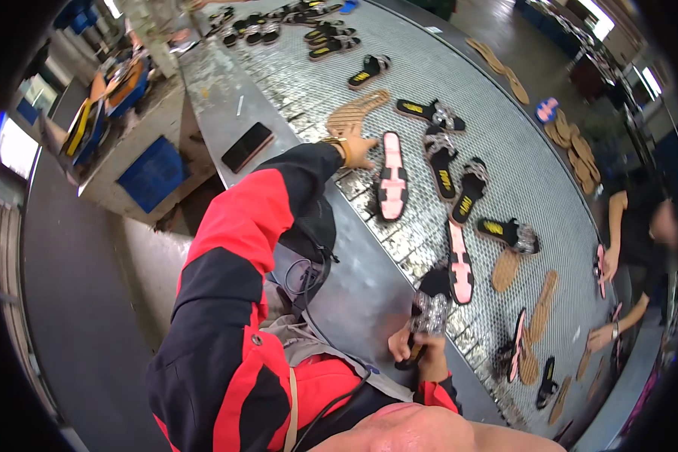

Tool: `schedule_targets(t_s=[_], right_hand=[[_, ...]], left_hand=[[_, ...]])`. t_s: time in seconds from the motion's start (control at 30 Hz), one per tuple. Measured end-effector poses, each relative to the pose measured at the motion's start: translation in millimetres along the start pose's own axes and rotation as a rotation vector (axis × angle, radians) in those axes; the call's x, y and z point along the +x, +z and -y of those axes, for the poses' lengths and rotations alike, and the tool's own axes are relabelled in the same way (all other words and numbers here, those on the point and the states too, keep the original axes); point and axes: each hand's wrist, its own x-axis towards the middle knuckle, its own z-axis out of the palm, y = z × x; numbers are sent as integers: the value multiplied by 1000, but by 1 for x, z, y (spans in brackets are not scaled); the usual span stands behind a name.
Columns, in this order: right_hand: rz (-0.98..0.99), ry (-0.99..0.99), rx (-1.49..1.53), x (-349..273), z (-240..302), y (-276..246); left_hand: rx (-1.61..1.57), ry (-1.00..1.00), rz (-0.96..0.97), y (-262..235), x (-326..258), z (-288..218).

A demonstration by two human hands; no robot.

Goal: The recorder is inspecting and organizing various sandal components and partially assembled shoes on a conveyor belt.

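My left hand reaches out over the edge of the metal mesh belt, a yellowish band at its wrist. Its fingers are spread and hold nothing that shows. Right beside the fingertips lies a sandal with a pink and black underside, bottom up. Just beyond the hand is a tan wavy-patterned sole. Close to my body, my right hand is closed around a black sandal with a glittery strap. Another pink-bottomed sandal lies next to it on the belt.
Several black sandals with glittery straps are scattered over the belt. A dark phone rests on the metal ledge. At left stands a bench with a blue bin. On the right, a co-worker's hands handle pink-bottomed sandals.
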Motion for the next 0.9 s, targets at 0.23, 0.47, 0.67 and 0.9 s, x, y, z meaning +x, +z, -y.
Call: schedule_targets(t_s=[0.23,0.47,0.67,0.9], right_hand=[[-78,162,109,-8,23,25],[-28,180,60,1,16,25],[-67,124,-3,5,17,43],[-236,136,129,8,0,25]], left_hand=[[18,83,-166,2,4,4],[-8,-198,-347,32,58,144],[-749,-91,-895,-35,21,103],[-1098,86,-1095,-101,-154,-54]])
